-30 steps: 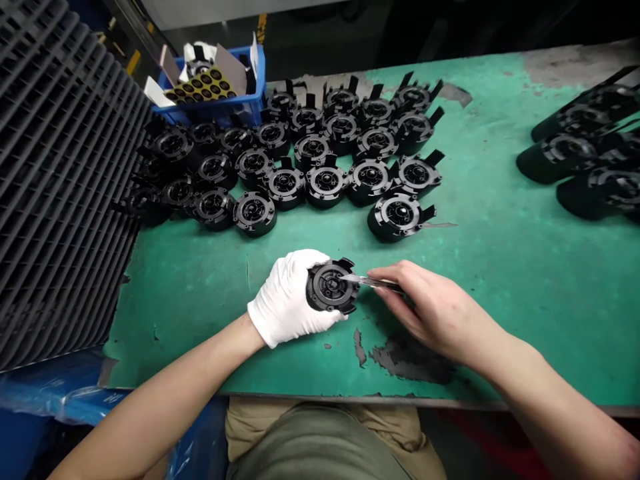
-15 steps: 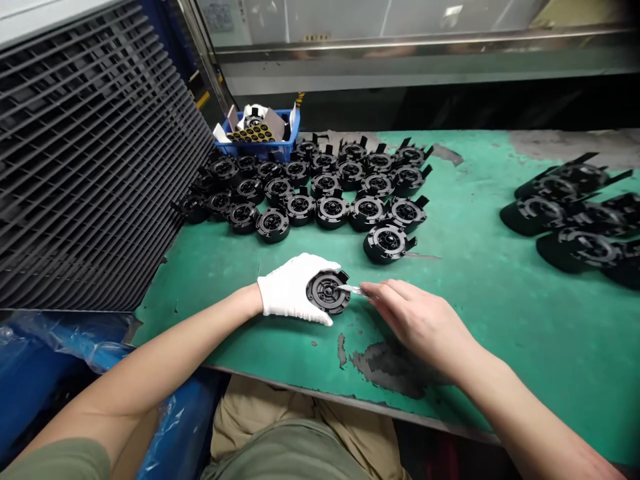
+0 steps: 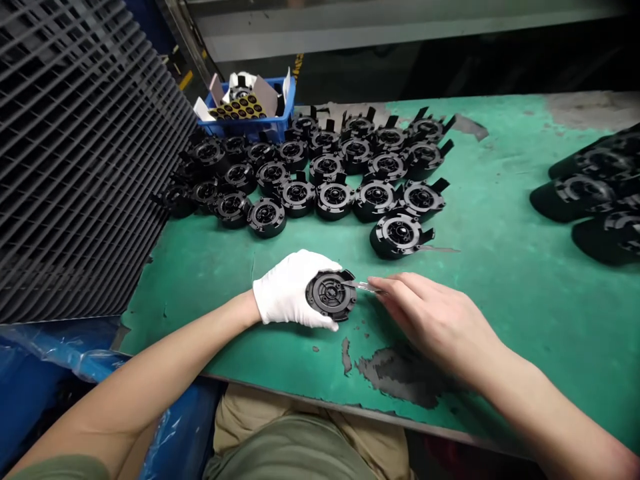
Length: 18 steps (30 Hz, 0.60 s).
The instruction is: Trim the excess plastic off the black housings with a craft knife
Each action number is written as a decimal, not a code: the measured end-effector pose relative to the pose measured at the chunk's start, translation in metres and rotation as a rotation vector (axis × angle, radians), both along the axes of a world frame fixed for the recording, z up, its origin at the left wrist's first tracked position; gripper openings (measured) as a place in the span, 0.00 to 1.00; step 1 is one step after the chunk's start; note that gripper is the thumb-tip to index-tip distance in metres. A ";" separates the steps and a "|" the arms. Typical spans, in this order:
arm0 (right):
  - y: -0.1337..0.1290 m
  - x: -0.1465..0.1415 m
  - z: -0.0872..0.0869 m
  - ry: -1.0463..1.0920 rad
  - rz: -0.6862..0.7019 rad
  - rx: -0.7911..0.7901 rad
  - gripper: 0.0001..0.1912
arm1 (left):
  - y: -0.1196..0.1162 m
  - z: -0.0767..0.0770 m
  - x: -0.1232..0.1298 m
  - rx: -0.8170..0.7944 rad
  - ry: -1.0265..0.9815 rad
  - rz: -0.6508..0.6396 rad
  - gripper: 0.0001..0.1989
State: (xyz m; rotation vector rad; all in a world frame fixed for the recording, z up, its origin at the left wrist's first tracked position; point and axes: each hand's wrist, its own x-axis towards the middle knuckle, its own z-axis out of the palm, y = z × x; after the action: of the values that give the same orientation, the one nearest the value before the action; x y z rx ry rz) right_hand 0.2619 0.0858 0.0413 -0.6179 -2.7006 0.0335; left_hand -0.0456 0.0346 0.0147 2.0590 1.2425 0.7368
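Observation:
My left hand (image 3: 295,290), in a white glove, grips a round black part (image 3: 330,295) from its left side, with thumb and fingers around the rim. The part's ribbed face points up toward the camera. My bare right hand (image 3: 435,313) pinches a thin, pale metal tool (image 3: 367,287), which looks like tweezers or a small blade. Its tip lies over the right half of the part's face; whether it touches is too small to tell. Behind my hands, one similar black part (image 3: 399,235) sits at the front of a group.
Several more black parts (image 3: 334,195) stand in rows on the green table (image 3: 500,267). A blue bin (image 3: 285,100) with a yellow-and-black sticker sheet (image 3: 237,109) is behind them. Black grid racks (image 3: 75,167) rise at the left. More dark parts (image 3: 585,193) are at the right.
The camera view has shifted, so the table's contents sit differently in the frame. Both hands keep the same hold, and the tool tip is still over the part.

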 end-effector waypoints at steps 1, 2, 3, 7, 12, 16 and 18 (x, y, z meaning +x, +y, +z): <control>-0.002 0.001 0.000 -0.003 -0.006 -0.012 0.11 | 0.000 0.000 0.000 -0.005 0.001 -0.004 0.46; -0.005 0.001 0.000 0.002 -0.007 -0.023 0.12 | 0.001 0.001 0.000 -0.009 -0.001 -0.006 0.46; -0.006 0.001 0.000 0.009 -0.004 -0.030 0.13 | 0.001 0.002 0.001 -0.013 -0.004 -0.007 0.45; -0.006 -0.001 0.002 0.000 0.004 -0.007 0.14 | 0.001 0.006 0.003 -0.031 -0.023 -0.021 0.43; -0.001 0.000 0.007 -0.058 0.032 0.003 0.13 | 0.002 0.008 0.003 -0.017 -0.032 -0.031 0.39; 0.001 -0.002 0.010 -0.016 0.035 -0.070 0.15 | 0.002 0.005 0.003 0.007 -0.006 -0.023 0.41; 0.000 -0.003 0.011 -0.007 0.037 -0.099 0.14 | 0.001 0.003 0.003 0.012 -0.012 -0.021 0.42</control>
State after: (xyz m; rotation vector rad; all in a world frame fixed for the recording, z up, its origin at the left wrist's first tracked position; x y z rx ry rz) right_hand 0.2589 0.0862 0.0527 -0.5972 -2.7300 0.1763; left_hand -0.0427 0.0352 0.0178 2.0707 1.2113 0.7476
